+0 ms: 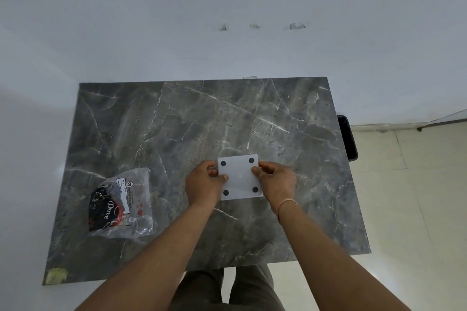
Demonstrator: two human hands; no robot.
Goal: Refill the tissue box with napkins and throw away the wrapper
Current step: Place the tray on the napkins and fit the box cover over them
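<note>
A white square tissue box (240,177) lies upside down on the grey marble table (177,121), its underside facing up with a black round foot in each corner. My left hand (203,183) grips its left edge and my right hand (275,180) grips its right edge. A clear plastic wrapper (123,206) with black-and-red print lies crumpled on the table's left side, well apart from both hands. No loose napkins are visible.
A black bin (348,137) stands on the floor just past the table's right edge. White walls close off the back and left. A patch of yellowish tape (56,276) marks the table's near-left corner. My legs show below the front edge.
</note>
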